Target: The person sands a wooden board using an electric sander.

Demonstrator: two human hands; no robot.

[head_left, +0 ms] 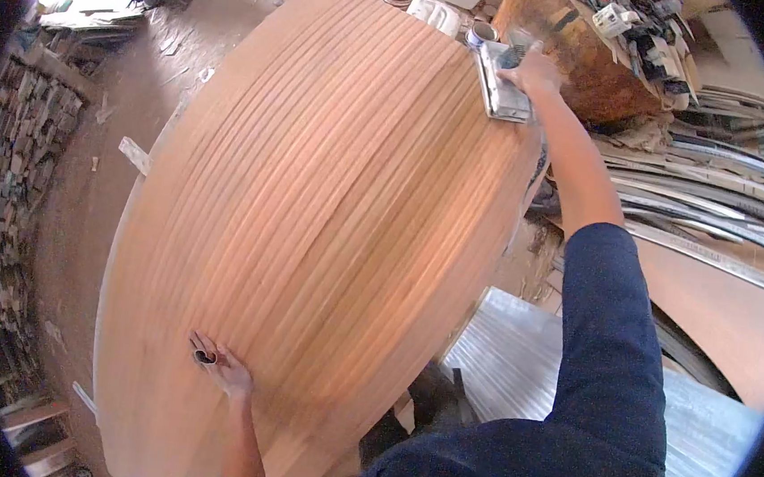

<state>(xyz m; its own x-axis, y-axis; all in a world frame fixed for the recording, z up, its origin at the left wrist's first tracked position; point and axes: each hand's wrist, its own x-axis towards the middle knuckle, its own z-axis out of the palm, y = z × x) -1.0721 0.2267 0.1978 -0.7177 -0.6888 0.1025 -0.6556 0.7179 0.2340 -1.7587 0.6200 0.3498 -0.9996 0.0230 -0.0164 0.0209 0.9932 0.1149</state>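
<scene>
Where a plastic jug (435, 14) crowds the planked panel (313, 206) at its far edge, floor (90, 189) opens leftward, left hand (228, 371) and right hand (536, 73) grips unclear.

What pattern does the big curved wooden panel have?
The panel shows lengthwise brown stripes in the head view.

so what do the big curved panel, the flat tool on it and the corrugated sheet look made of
Curved panel: wood, seemingly unvarnished; reddish-brown strips with a low, soft sheen.
Flat tool: possibly metal, smooth; pale silvery face, but blur leaves plastic open.
Corrugated sheet: probably bare metal; silvery ridges catch bright light, though glossy plastic can't be excluded.
</scene>
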